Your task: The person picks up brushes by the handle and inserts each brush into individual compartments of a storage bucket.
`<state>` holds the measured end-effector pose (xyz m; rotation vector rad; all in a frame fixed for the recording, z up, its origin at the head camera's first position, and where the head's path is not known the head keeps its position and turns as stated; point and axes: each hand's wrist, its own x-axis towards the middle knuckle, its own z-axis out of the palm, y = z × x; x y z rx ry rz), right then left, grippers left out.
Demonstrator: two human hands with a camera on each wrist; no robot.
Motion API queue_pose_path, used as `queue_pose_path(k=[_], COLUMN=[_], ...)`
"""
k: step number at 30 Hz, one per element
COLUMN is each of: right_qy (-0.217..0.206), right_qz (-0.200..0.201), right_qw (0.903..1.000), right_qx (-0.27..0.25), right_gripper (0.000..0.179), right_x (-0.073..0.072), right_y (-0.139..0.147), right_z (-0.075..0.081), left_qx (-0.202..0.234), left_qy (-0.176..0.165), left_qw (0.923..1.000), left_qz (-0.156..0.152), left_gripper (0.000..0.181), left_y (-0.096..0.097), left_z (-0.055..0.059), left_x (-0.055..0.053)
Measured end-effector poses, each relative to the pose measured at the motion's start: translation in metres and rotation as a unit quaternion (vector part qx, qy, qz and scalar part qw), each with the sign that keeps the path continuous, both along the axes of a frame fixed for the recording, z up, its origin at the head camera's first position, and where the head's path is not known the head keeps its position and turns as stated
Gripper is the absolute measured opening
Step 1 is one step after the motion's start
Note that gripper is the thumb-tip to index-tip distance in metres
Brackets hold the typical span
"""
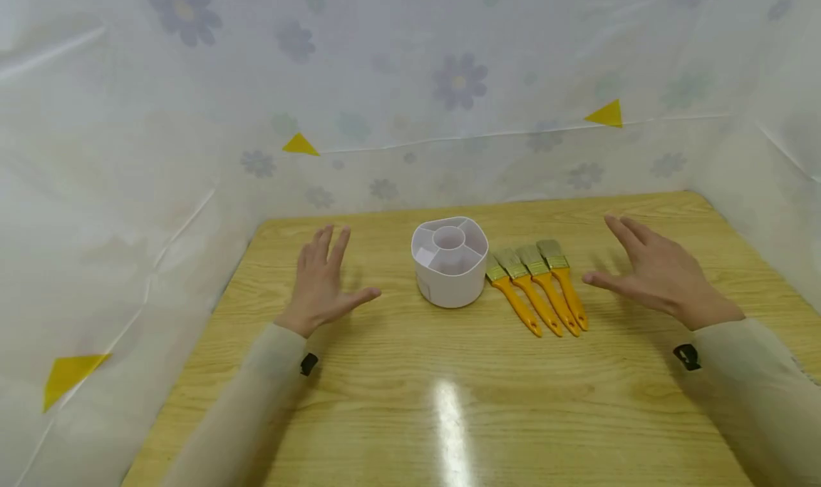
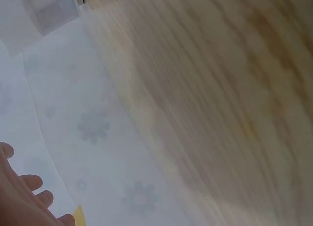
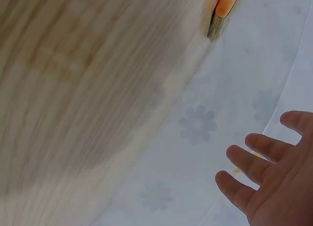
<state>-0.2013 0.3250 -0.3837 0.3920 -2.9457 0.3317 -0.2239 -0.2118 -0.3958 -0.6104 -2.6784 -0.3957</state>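
Observation:
A white round organizer (image 1: 451,287) with a central cup and divided compartments stands upright on the table. Just right of it, several paintbrushes (image 1: 541,277) with orange handles lie side by side, bristles toward the back. My left hand (image 1: 323,282) hovers left of the organizer, fingers spread and holding nothing. On the other side, my right hand (image 1: 661,273) is held above the table right of the brushes, its fingers extended and its palm bare. In the right wrist view, part of one paintbrush (image 3: 226,5) shows at the top edge. The left wrist view catches a corner of the organizer (image 2: 51,11).
The wooden table (image 1: 359,416) has a light glare near its front middle. Flower-printed white sheeting (image 1: 410,80) hangs behind it and along both sides. Yellow triangular patches (image 1: 300,145) are stuck on the sheeting.

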Motion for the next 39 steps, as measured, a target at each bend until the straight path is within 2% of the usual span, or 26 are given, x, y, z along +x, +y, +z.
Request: queue_pose_path(k=[5,9,13,20,27,39], right_qy=[-0.004,-0.007,-0.018,-0.036,-0.055,-0.064], right_qz=[0.002,-0.001,-0.004,-0.003,0.0,-0.007], right_qw=[1.0,1.0,0.9998,0.9989,0.997,0.9957], right_qx=[0.001,-0.002,-0.009,-0.029,-0.055,-0.066], right_gripper=[0.102,0.102,0.102,0.1,0.098,0.099], right_x=[-0.001,-0.001,-0.001,0.0,-0.001,0.0], right_y=[-0.004,-0.006,-0.008,-0.012,-0.018,-0.026], right_z=[-0.002,-0.004,-0.003,-0.003,-0.004,-0.003], left_qx=[0.035,0.07,0.101,0.124,0.141,0.167], left_qy=[0.024,0.03,0.008,-0.03,-0.041,-0.064], left_qw=[0.9988,0.9963,0.9941,0.9911,0.988,0.9819], left_qz=[-0.023,-0.04,-0.04,-0.036,-0.048,-0.06], left_gripper=[0.109,0.105,0.103,0.099,0.098,0.092], left_y=[0.007,0.013,0.02,0.032,0.042,0.058], left_z=[-0.002,-0.003,-0.003,-0.002,-0.003,-0.002], left_x=[-0.002,-0.002,-0.001,-0.002,-0.003,-0.003])
